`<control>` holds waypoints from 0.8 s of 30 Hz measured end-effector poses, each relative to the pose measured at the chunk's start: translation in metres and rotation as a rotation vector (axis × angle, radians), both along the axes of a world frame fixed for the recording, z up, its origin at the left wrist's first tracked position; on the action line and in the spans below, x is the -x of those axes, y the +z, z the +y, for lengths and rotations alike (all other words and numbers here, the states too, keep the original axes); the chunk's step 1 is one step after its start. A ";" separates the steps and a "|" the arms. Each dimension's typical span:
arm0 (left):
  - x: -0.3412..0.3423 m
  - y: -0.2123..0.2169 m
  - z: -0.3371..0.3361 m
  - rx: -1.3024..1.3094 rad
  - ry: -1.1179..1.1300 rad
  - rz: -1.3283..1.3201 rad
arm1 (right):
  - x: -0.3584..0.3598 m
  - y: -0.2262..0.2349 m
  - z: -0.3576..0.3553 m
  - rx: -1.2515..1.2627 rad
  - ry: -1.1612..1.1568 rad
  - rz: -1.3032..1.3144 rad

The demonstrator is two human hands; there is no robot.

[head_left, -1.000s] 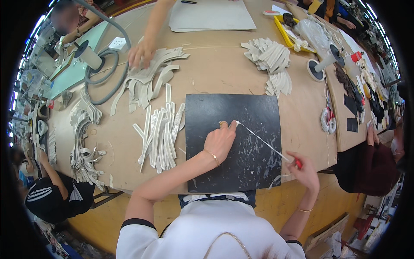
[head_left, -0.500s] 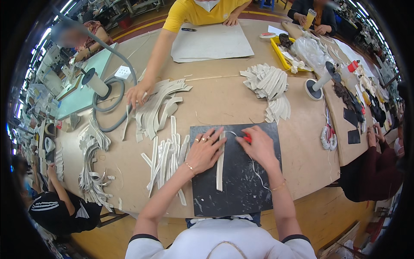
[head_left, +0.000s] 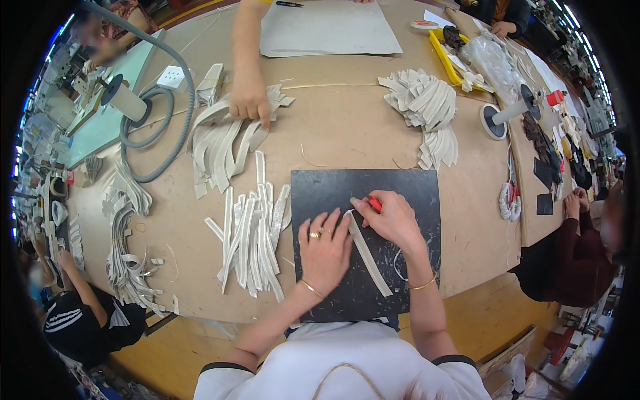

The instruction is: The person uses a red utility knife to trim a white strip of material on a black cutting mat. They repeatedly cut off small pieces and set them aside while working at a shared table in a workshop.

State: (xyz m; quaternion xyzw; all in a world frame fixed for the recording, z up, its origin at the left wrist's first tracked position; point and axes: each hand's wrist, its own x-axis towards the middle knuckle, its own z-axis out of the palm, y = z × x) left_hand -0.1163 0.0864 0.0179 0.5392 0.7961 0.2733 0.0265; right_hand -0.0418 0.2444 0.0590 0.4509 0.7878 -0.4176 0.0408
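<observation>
A pale fabric strip (head_left: 371, 259) lies slanted on the black cutting mat (head_left: 323, 188). My left hand (head_left: 325, 250) rests on the mat left of the strip, fingers spread, fingertips touching its upper end. My right hand (head_left: 395, 220) is closed around a small red-handled tool (head_left: 375, 203), whose working end is hidden. Its fingertips meet the strip's top. A thin white cord (head_left: 399, 267) curves out beside my right wrist. Several loose pale strips (head_left: 250, 240) lie in a heap left of the mat.
Across the table, a co-worker's hand (head_left: 251, 100) touches a pile of curved strips (head_left: 223, 150). Another strip stack (head_left: 427, 103) lies far right, near a yellow tray (head_left: 445, 60) and a spool (head_left: 495, 121). Red-handled scissors (head_left: 511, 199) lie at right. A grey hose (head_left: 189, 107) loops at left.
The strip has swung from nearly upright to slanting down to the right. My right hand has moved closer to its top end. The co-worker's hand has shifted right over the curved pile.
</observation>
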 end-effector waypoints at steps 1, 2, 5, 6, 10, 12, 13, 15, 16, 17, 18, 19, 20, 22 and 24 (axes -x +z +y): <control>0.012 -0.003 0.003 -0.024 -0.035 0.005 | 0.002 -0.001 0.000 -0.040 0.004 -0.034; 0.021 -0.006 0.006 -0.042 -0.088 -0.006 | 0.003 -0.002 -0.001 -0.076 0.003 -0.085; 0.033 -0.016 0.011 -0.034 -0.198 0.044 | 0.005 -0.008 -0.004 -0.070 0.016 -0.064; 0.033 -0.018 0.010 -0.039 -0.191 0.062 | 0.004 -0.009 -0.004 -0.081 0.027 -0.066; 0.031 -0.024 0.007 -0.051 -0.167 0.065 | -0.002 -0.010 -0.004 -0.059 0.061 -0.062; 0.030 -0.024 0.007 -0.045 -0.165 0.067 | -0.007 -0.006 -0.004 0.005 0.056 -0.062; 0.030 -0.024 0.008 -0.043 -0.162 0.069 | -0.009 -0.005 -0.004 0.045 0.025 -0.044; 0.031 -0.024 0.008 -0.042 -0.167 0.056 | -0.012 -0.003 -0.009 0.121 -0.033 0.010; 0.032 -0.023 0.008 -0.041 -0.172 0.051 | -0.013 -0.003 -0.013 0.081 -0.030 -0.010; 0.034 -0.023 0.008 -0.042 -0.182 0.042 | -0.013 -0.003 -0.017 0.042 -0.030 -0.027; 0.036 -0.023 0.008 -0.044 -0.194 0.034 | -0.015 -0.004 -0.021 0.002 -0.031 -0.043; 0.039 -0.023 0.007 -0.047 -0.208 0.025 | -0.016 -0.004 -0.025 -0.044 -0.043 -0.045; 0.041 -0.023 0.006 -0.056 -0.230 0.004 | -0.017 -0.005 -0.030 -0.089 -0.055 -0.049; 0.047 -0.024 0.003 -0.077 -0.271 -0.035 | -0.018 -0.006 -0.037 -0.153 -0.069 -0.036; 0.050 -0.026 0.001 -0.072 -0.300 -0.041 | -0.017 -0.007 -0.041 -0.174 -0.082 -0.021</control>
